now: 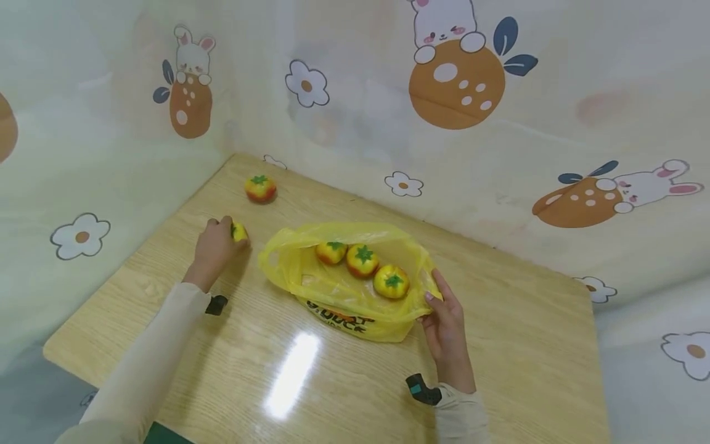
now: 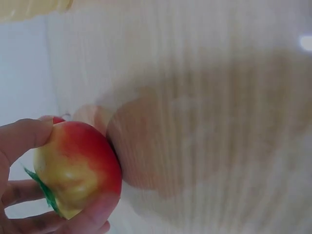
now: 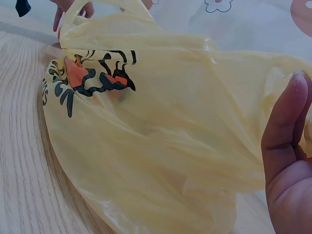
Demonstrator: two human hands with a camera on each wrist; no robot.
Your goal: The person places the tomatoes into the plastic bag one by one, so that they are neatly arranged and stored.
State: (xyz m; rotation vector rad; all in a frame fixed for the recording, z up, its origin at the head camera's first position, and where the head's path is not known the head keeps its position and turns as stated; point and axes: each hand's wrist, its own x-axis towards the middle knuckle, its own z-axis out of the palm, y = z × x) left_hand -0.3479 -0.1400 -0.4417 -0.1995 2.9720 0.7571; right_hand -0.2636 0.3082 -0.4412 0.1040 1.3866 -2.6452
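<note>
My left hand [image 1: 213, 250] grips a red-and-yellow toy tomato [image 2: 80, 163] with a green leafy top. Thumb and fingers wrap its sides, and it sits right at the tabletop. To the right, a yellow plastic bag [image 1: 355, 231] lies with its mouth open, and three similar tomatoes [image 1: 363, 260] show inside. My right hand [image 1: 448, 327] holds the bag's right edge, thumb over the rim and fingers behind the plastic. Dark lettering and a printed figure [image 2: 36, 9] are not both visible in each view; the right wrist view shows the bag's printed side [image 3: 97, 80].
Another tomato [image 1: 261, 189] stands near the table's back left corner, beyond my left hand. The wooden table [image 1: 521, 351] meets patterned cloth [image 1: 355, 123] at its back and left sides. A dark green item [image 1: 166, 435] shows at the bottom edge.
</note>
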